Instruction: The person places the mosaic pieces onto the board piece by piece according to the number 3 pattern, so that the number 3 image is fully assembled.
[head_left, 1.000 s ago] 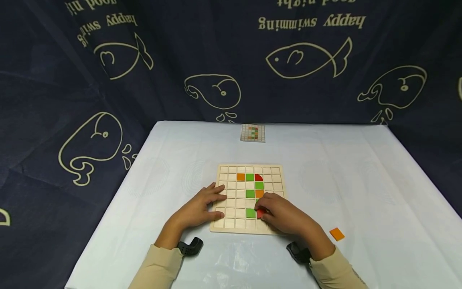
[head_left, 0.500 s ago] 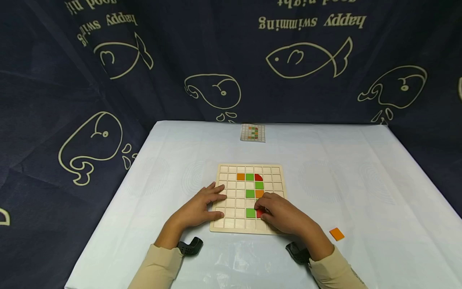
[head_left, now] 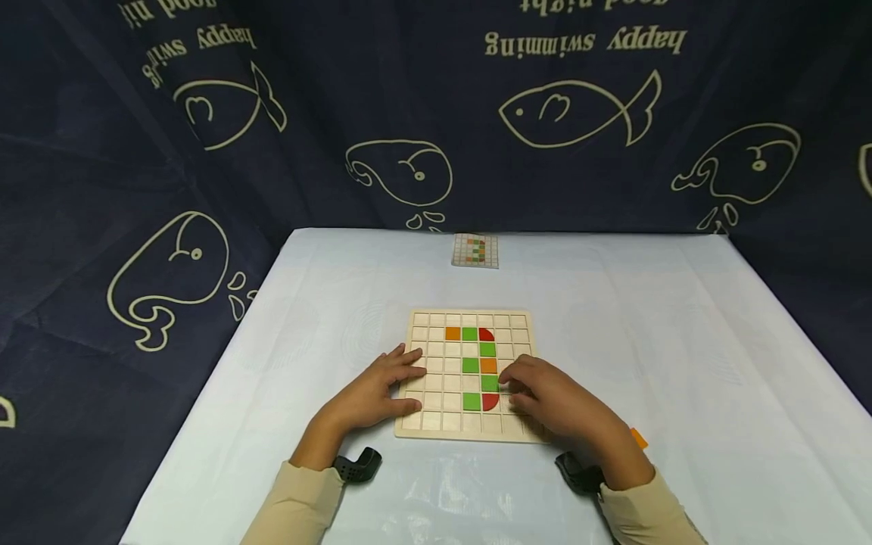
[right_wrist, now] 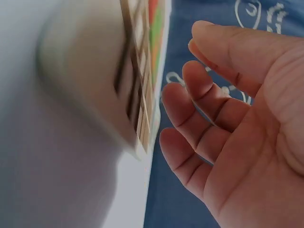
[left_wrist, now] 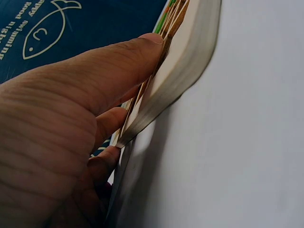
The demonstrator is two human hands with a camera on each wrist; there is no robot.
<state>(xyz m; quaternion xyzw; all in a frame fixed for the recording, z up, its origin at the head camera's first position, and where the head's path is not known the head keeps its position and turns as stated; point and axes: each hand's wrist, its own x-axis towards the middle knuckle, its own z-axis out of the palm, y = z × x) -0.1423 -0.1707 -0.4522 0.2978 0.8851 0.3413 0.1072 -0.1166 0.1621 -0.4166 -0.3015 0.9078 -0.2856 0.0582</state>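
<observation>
A wooden grid board (head_left: pixel 433 421) lies on the table with green, orange and red tiles set in some of its squares. My left hand (head_left: pixel 375 387) rests on the board's left edge with its fingers spread; the left wrist view has the thumb (left_wrist: pixel 137 52) along the rim. Over the right part of the board is my right hand (head_left: pixel 559 397), its loosely bent fingers holding nothing. Just left of its fingertips, a rounded red tile (head_left: pixel 490 402) sits in the grid beside a green tile (head_left: pixel 471 402) and below another green tile (head_left: pixel 489 384).
A loose orange tile (head_left: pixel 639 437) lies on the white table (head_left: pixel 736 378), partly hidden by my right forearm. Near the far edge is a small card (head_left: pixel 474 250) printed with a coloured grid pattern. A dark cloth (head_left: pixel 436 83) with fish drawings hangs behind.
My right hand has let go of the rounded red tile and moved right, uncovering that tile and the green one above it. The left hand stays in place.
</observation>
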